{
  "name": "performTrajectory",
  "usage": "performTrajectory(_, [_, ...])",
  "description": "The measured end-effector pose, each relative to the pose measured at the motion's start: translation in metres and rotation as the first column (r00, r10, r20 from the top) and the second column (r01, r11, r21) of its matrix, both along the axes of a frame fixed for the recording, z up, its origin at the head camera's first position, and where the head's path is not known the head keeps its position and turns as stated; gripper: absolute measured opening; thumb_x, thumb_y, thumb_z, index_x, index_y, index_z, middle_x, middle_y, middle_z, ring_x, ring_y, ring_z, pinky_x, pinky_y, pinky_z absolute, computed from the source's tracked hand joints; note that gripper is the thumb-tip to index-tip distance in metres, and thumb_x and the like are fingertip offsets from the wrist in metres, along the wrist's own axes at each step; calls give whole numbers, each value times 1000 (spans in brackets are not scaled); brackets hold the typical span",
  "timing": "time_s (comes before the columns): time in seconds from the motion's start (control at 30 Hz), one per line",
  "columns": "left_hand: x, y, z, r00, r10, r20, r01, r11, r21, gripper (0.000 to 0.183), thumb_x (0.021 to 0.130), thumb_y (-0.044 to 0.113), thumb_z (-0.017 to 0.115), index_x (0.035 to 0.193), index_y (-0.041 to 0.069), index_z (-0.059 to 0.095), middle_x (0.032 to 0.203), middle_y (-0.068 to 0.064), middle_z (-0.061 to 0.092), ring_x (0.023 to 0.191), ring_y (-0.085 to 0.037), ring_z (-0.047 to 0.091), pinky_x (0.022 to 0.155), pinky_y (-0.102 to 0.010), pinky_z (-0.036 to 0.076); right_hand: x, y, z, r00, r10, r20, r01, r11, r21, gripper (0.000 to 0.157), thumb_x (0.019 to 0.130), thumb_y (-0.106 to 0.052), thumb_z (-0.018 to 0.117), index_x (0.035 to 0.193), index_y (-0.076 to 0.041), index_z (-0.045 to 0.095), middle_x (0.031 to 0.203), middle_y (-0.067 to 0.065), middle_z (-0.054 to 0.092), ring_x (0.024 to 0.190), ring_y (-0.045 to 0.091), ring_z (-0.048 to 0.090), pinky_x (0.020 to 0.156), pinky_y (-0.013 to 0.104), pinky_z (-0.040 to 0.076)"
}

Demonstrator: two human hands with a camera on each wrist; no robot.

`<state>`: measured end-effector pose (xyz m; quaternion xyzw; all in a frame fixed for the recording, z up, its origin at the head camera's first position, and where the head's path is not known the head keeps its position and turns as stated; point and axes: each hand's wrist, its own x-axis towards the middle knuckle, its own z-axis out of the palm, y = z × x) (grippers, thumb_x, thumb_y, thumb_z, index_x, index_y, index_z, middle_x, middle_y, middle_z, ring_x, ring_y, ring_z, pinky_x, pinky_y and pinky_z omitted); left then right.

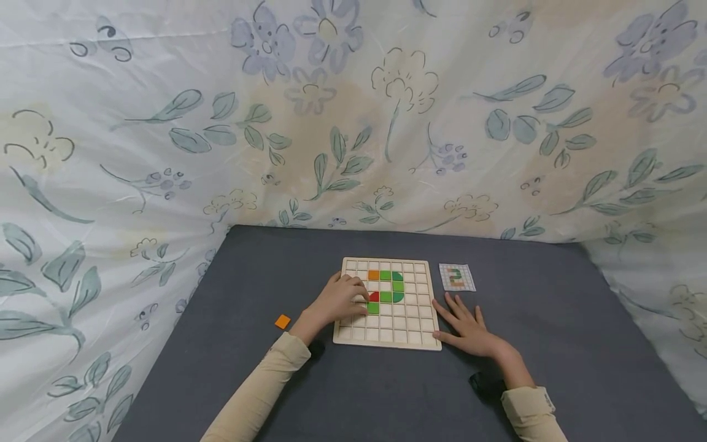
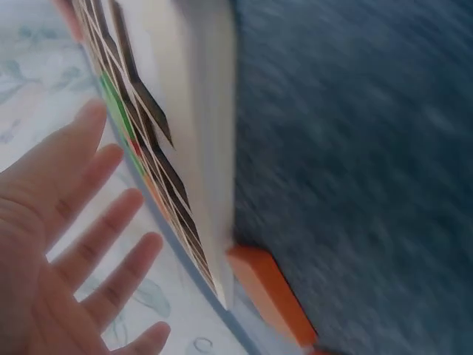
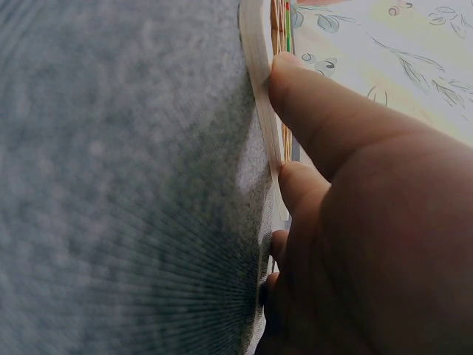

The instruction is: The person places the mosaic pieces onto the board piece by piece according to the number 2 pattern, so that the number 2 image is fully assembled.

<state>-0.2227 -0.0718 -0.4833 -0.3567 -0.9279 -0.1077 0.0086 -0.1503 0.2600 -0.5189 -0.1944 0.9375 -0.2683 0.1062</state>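
Observation:
A pale wooden grid board [image 1: 409, 325] lies on the dark cloth. Coloured tiles sit in its cells: an orange tile [image 1: 374, 275], a red tile [image 1: 374, 297], a green tile [image 1: 373, 308], and several more in green. Over the left side of the board, my left hand [image 1: 338, 299] has its fingertips at the red and green tiles. In the left wrist view its fingers [image 2: 111, 222] are spread loosely and no tile shows in them. Fingers and thumb spread, my right hand [image 1: 469, 331] touches the board's right edge with its fingertips.
A loose orange tile [image 1: 283, 321] lies on the cloth left of the board. Beyond the board's upper right corner is a small pattern card [image 1: 456, 277] with a coloured figure on a grid. A flower-print curtain [image 1: 353, 153] hangs behind the table [image 1: 265, 264].

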Motion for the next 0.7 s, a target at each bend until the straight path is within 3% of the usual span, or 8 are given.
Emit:
performTrajectory(0.3, [12,-28,5,997,70,33,-72,996,48,25,79,39,71,99,23,72,106,5,61,105,-21,53,109,-56,23,7,-4,3,1000,4,-9,-4,1000,-5,72,90,-42,56,148,-12,24,152,24,8,137,48,1,99,72,-9])
performTrajectory(0.7, [18,-73,2,991,134,20,-135,989,58,27,79,39,71,100,23,70,102,6,61,103,-21,55,108,-59,24,6,-6,7,1000,-10,-17,10,1000,-5,72,91,-42,55,148,-12,24,152,24,8,138,48,1,99,73,-9])
